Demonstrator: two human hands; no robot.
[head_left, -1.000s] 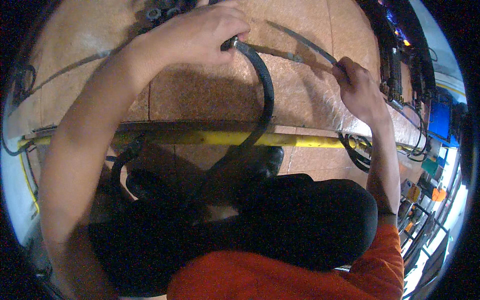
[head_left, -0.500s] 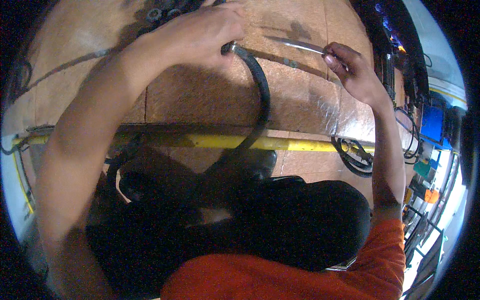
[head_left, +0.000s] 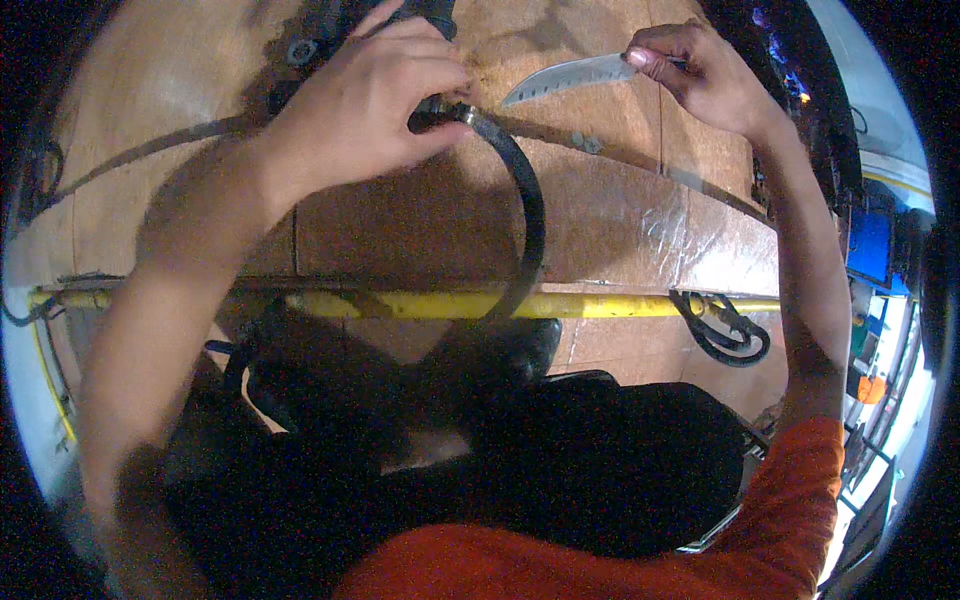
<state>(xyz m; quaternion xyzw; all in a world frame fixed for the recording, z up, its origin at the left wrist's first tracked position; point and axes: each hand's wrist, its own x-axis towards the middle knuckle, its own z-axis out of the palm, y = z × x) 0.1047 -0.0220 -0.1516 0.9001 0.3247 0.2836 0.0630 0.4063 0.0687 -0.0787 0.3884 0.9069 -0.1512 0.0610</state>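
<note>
My right hand (head_left: pixel 695 75), at the upper right, pinches a knife (head_left: pixel 570 79) at its near end. Its pale blade, with a row of small dimples, points left toward my left hand; the handle is hidden in my fingers. My left hand (head_left: pixel 375 100) curls over a dark fitting (head_left: pixel 432 112) at the upper end of a black hose (head_left: pixel 530 190), with a metal band at the joint. The thumb lies beside that band, and much of the fitting is covered by my fingers. From there the hose bends down toward a yellow pipe (head_left: pixel 590 305).
The brown tiled surface (head_left: pixel 390 220) lies under my hands, with the yellow pipe along its near edge. Dark metal parts (head_left: pixel 300 52) stand left of my left hand. A looped black hose (head_left: pixel 735 345) hangs at the right. Small flames (head_left: pixel 785 65) burn beyond my right hand.
The knife has turned so its blade face shows more, and its tip has dropped slightly and moved left. My right hand has risen. My left hand's grip has loosened somewhat around the fitting.
</note>
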